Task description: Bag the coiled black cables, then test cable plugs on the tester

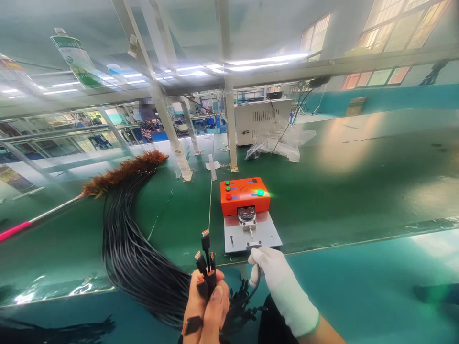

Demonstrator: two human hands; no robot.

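Note:
My bare left hand (215, 310) is closed around several black USB-C cables, their connectors (205, 242) with orange-edged tips sticking up above the fingers. My right hand (281, 282), in a white knit glove, pinches a black cable (257, 279) at the front edge of a metal plate (233, 231). The fingers hide this cable's end, so I cannot tell whether it touches the small block there. On the plate sits a digital gauge (246, 213) with a lit display. Behind it stands an orange box (245, 203) with green and red buttons and one glowing green light.
A thick bundle of black cables (125, 239) drapes across the green table (315, 191) and over its front edge. A brown feather duster (125, 172) lies at the left. Behind are metal posts (230, 119), a ruler (213, 167), plastic bags (283, 145) and a grey cabinet (263, 117).

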